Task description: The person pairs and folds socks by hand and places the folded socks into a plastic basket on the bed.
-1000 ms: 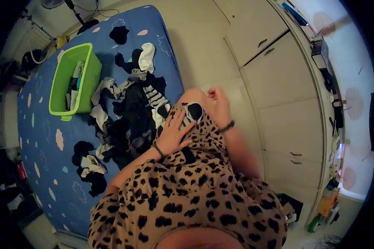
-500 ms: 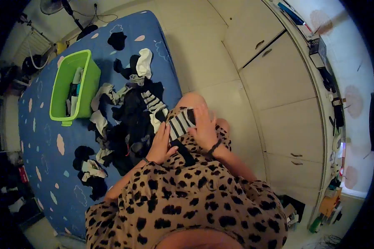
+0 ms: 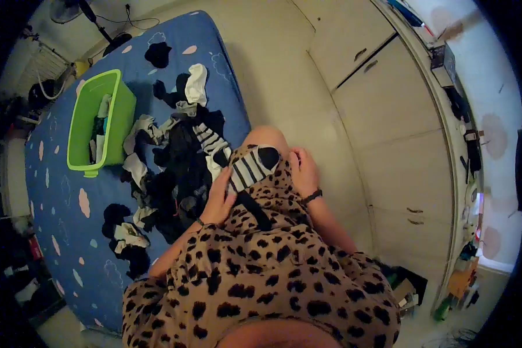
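A grey and black striped sock (image 3: 250,169) with a black tip lies flat on my lap, over the leopard-print cloth (image 3: 272,255). My left hand (image 3: 217,200) rests at the sock's near left end, fingers stretched out. To the right of the sock, my right hand (image 3: 304,173) lies on my thigh with its fingers bent; whether anything is in it cannot be made out. A black strip (image 3: 254,210) lies just below the sock. Left of my lap, another striped sock (image 3: 210,139) lies on the edge of a pile of dark and grey socks (image 3: 182,156).
A green basket (image 3: 120,124) with some folded items inside stands on the blue bed (image 3: 93,232). A white sock (image 3: 196,84) and black socks (image 3: 158,55) lie beyond the pile. Pale cabinets (image 3: 394,110) line the right side. A fan (image 3: 93,17) stands behind the bed.
The striped sock has been spread flat across my lap. My right hand passed over it and has moved off to its right. My left hand has shifted a little left.
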`<state>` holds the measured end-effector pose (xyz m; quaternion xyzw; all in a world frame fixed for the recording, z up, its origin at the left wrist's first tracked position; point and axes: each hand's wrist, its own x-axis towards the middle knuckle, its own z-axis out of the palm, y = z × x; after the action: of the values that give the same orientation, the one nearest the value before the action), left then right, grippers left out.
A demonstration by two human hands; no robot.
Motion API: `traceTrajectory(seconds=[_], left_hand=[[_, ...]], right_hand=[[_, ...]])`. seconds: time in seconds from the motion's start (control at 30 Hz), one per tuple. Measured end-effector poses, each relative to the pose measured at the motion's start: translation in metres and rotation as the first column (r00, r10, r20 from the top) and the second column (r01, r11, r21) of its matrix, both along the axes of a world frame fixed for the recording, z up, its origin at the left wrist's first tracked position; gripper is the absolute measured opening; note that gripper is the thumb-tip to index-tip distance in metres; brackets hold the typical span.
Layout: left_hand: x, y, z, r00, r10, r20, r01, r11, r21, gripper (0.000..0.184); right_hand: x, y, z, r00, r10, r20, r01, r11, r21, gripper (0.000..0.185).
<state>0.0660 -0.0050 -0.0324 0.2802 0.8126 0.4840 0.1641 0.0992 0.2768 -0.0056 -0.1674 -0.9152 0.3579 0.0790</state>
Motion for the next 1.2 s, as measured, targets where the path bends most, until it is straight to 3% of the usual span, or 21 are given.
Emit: traceTrajectory(seconds=[0.03, 0.07, 0.1, 0.13, 0.23, 0.37, 0.4, 0.43, 0.5, 0.6, 0.67, 0.7, 0.77, 0.8, 0.83, 0.9, 0.97, 1.03, 1.1, 1.17, 1.2], left_hand=[[-0.001, 0.000, -0.004, 1.000, -0.008, 0.008, 0.009, 1.000, -0.007, 0.063], [-0.004, 0.001, -0.008, 0.974, 0.129, 0.185, -0.148, 0.985, 0.092, 0.059], [-0.010, 0.004, -0.010, 0.900, 0.241, 0.363, -0.316, 0.935, 0.164, 0.055], [-0.020, 0.004, -0.014, 0.889, 0.300, 0.345, -0.346, 0.935, 0.079, 0.047], [-0.052, -0.003, -0.027, 0.831, 0.074, 0.551, -0.190, 0.969, 0.155, 0.025], [-0.074, 0.008, 0.010, 0.823, 0.053, 0.566, -0.150, 0.980, 0.127, 0.015], [-0.080, 0.012, 0.016, 0.878, 0.084, 0.470, -0.210, 0.952, 0.222, 0.017], [-0.086, 0.014, 0.024, 0.919, 0.125, 0.373, -0.254, 0.913, 0.320, 0.020], [-0.104, 0.020, 0.050, 0.984, 0.106, 0.146, -0.162, 0.875, 0.456, 0.027], [-0.118, 0.035, 0.063, 0.984, 0.178, -0.023, -0.143, 0.855, 0.499, 0.026], [-0.113, 0.047, 0.059, 0.924, 0.339, 0.174, -0.381, 0.802, 0.461, 0.037], [-0.108, 0.047, 0.039, 0.899, 0.303, 0.315, -0.418, 0.809, 0.413, 0.050], [-0.087, 0.043, -0.016, 0.716, 0.215, 0.664, -0.548, 0.762, 0.344, 0.043], [-0.076, 0.038, -0.013, 0.603, 0.156, 0.782, -0.544, 0.797, 0.261, 0.040], [-0.069, 0.036, -0.015, 0.593, 0.161, 0.789, -0.550, 0.797, 0.250, 0.040], [-0.052, 0.031, -0.017, 0.669, 0.164, 0.725, -0.558, 0.755, 0.344, 0.041], [-0.047, 0.033, 0.006, 0.660, 0.184, 0.728, -0.576, 0.746, 0.334, 0.037], [-0.042, 0.040, 0.021, 0.928, 0.309, 0.210, -0.365, 0.870, 0.332, 0.028], [-0.034, 0.045, 0.038, 0.988, 0.137, -0.073, -0.117, 0.965, 0.235, 0.024], [-0.027, 0.052, 0.043, 0.932, 0.016, -0.362, 0.028, 0.993, 0.116, 0.025], [-0.025, 0.051, 0.041, 0.934, 0.014, -0.358, 0.028, 0.993, 0.112, 0.025]], right_hand=[[0.002, -0.002, 0.003, 0.993, -0.023, 0.119, 0.046, 0.979, -0.198, 0.032], [0.004, -0.008, -0.008, 0.992, -0.029, 0.120, 0.053, 0.978, -0.201, 0.032], [0.002, -0.016, -0.026, 0.986, -0.059, 0.154, 0.126, 0.876, -0.466, 0.028], [-0.002, -0.020, -0.031, 0.979, -0.074, 0.190, 0.187, 0.702, -0.687, 0.025], [-0.016, -0.021, -0.022, 0.987, 0.034, 0.157, 0.104, 0.611, -0.785, 0.022], [-0.032, -0.021, -0.018, 0.989, -0.143, 0.040, 0.113, 0.553, -0.825, 0.016], [-0.038, -0.019, 0.001, 0.984, -0.126, -0.123, -0.004, 0.683, -0.730, 0.013], [-0.038, -0.020, 0.027, 0.984, -0.125, -0.128, -0.007, 0.686, -0.727, 0.013], [-0.034, -0.020, 0.075, 0.882, 0.049, -0.468, -0.167, 0.962, -0.216, 0.018], [-0.020, -0.019, 0.089, 0.757, 0.275, -0.593, -0.261, 0.959, 0.111, 0.025], [-0.005, -0.021, 0.085, 0.708, 0.506, -0.493, -0.368, 0.860, 0.354, 0.026], [0.000, -0.022, 0.070, 0.710, 0.504, -0.492, -0.367, 0.861, 0.352, 0.026], [0.013, -0.026, 0.034, 0.728, 0.635, -0.260, -0.555, 0.768, 0.320, 0.024], [0.020, -0.026, 0.032, 0.671, 0.717, -0.189, -0.613, 0.680, 0.401, 0.022], [0.026, -0.024, 0.030, 0.671, 0.718, -0.185, -0.620, 0.681, 0.390, 0.022], [0.039, -0.025, 0.029, 0.741, 0.648, -0.177, -0.624, 0.761, 0.175, 0.018], [0.039, -0.028, 0.024, 0.790, 0.568, -0.229, -0.549, 0.823, 0.150, 0.014], [0.034, -0.031, 0.017, 0.952, 0.255, -0.170, -0.275, 0.955, -0.108, 0.011], [0.026, -0.036, 0.015, 0.963, 0.200, -0.183, -0.228, 0.963, -0.146, 0.009], [0.024, -0.040, 0.006, 0.988, 0.127, -0.091, -0.146, 0.959, -0.244, 0.015], [0.025, -0.040, -0.005, 0.988, 0.127, -0.087, -0.145, 0.958, -0.247, 0.015]])
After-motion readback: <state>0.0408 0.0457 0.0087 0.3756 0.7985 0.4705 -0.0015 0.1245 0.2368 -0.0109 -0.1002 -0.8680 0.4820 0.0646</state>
